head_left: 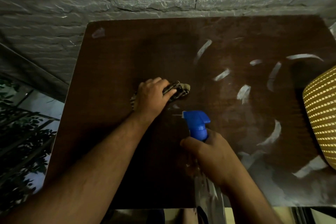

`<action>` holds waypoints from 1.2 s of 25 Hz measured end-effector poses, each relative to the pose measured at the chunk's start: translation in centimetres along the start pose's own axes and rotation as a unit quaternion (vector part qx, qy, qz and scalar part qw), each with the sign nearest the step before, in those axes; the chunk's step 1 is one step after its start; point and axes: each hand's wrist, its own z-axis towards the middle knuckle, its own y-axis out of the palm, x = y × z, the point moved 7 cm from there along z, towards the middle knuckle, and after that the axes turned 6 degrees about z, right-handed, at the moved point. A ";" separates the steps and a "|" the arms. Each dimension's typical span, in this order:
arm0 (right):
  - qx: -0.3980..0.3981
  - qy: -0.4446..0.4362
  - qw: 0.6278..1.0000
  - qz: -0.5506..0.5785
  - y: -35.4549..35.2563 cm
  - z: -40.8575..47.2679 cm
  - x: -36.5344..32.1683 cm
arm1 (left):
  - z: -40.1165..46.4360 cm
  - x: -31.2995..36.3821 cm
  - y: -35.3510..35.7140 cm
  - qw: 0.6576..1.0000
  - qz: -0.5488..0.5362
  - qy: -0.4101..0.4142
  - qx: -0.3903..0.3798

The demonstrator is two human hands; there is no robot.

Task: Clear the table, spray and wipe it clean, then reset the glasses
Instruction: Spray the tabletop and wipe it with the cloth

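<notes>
I see left hand [153, 94] fingers curled on bunched cloth [179, 90], pressed to table [112, 56] near centre | right hand [209, 152] wrapped round spray bottle [197, 125] neck, held over near edge | bottle long axis runs toward me, blue nozzle points left | woven chair [321, 116] at right.

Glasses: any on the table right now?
No, the table holds only the left hand on a cloth and the right hand gripping a spray bottle.
</notes>
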 end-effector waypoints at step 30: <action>-0.008 -0.023 0.996 -0.089 -1.1 -3.9 4.7 | -5.8 3.2 0.0 0.999 0.018 -0.022 -0.026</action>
